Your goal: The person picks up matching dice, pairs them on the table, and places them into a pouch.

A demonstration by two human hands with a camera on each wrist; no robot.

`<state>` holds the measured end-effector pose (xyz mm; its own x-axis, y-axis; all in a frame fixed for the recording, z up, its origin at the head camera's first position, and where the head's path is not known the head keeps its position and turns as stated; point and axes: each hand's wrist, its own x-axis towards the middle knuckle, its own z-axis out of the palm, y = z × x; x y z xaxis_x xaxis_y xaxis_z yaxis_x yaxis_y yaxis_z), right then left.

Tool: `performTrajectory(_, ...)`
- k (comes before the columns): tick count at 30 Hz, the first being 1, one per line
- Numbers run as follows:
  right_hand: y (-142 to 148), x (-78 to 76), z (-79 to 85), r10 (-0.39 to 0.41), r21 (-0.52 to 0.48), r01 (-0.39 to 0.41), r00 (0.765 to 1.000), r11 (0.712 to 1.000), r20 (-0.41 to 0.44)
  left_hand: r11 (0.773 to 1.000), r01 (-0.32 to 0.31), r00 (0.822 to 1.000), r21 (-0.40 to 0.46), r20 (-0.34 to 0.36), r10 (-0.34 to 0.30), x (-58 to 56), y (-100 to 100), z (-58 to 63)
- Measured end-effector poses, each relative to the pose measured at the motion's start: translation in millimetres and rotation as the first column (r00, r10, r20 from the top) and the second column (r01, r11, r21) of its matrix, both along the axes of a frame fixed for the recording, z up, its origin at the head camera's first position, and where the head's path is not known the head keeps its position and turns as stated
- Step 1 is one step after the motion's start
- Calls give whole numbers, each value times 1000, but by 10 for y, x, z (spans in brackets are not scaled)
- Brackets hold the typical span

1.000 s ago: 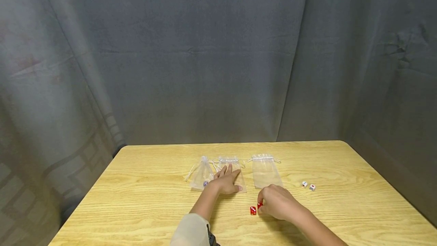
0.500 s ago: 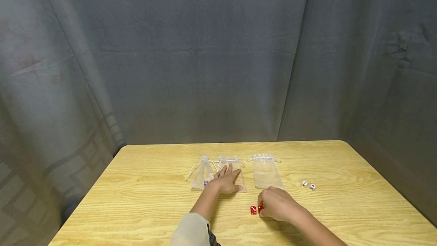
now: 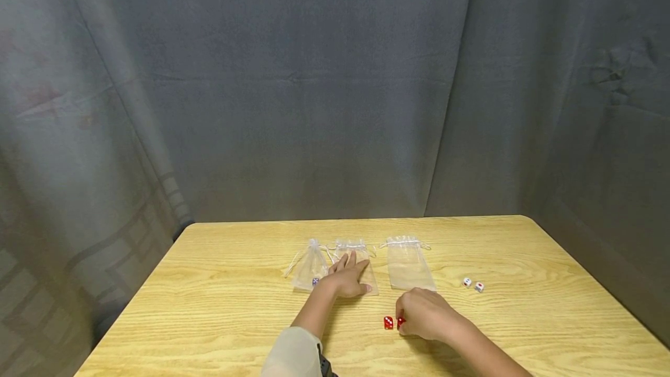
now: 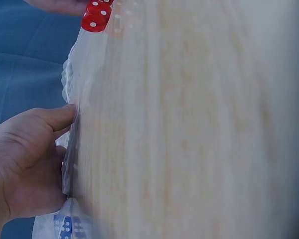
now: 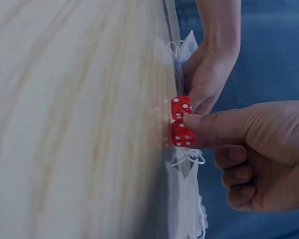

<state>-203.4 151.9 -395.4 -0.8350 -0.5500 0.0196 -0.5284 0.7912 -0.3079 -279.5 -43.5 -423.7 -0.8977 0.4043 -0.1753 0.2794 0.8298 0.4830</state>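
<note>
Three sheer white drawstring pouches lie on the wooden table in the head view. My left hand (image 3: 345, 281) rests with spread fingers on the middle pouch (image 3: 369, 278). Beside it, the left pouch (image 3: 307, 269) holds a blue die (image 3: 316, 281) with white pips. My right hand (image 3: 425, 313) pinches a red die (image 5: 183, 134) between thumb and index finger, low at the tabletop; the other fingers are curled in. Just left of it sits a second red die (image 3: 388, 323). Beyond the right hand lies the flat right pouch (image 3: 410, 266), with no dice visible in it.
Two white dice, a left one (image 3: 467, 282) and a right one (image 3: 479, 287), sit to the right of the right pouch. The wooden table (image 3: 225, 307) ends at a far edge before a grey curtain (image 3: 314, 103).
My right hand has shifted slightly toward me and to the right, and the pinched red die has moved with it. The left hand stays in place on the middle pouch.
</note>
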Motion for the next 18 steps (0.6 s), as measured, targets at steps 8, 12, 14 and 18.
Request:
performTrajectory(8, 36, 14, 73, -45, -57, 48, 998, 997, 45, 999, 13, 1000, -37, -9, -13, -20, 4, -27)
performTrajectory(12, 44, 17, 83, -54, -59, 57, 998, 997, 37, 996, 17, 998, -87, -51, -21, -21, 22, -30)
performTrajectory(14, 44, 16, 79, -52, -62, 53, 998, 997, 31, 992, 13, 995, -129, -98, -26, -18, 39, -36)
performTrajectory(18, 50, 15, 64, -39, -67, 41, 999, 997, 29, 962, -21, 967, -271, -250, -49, 0, 80, -39)
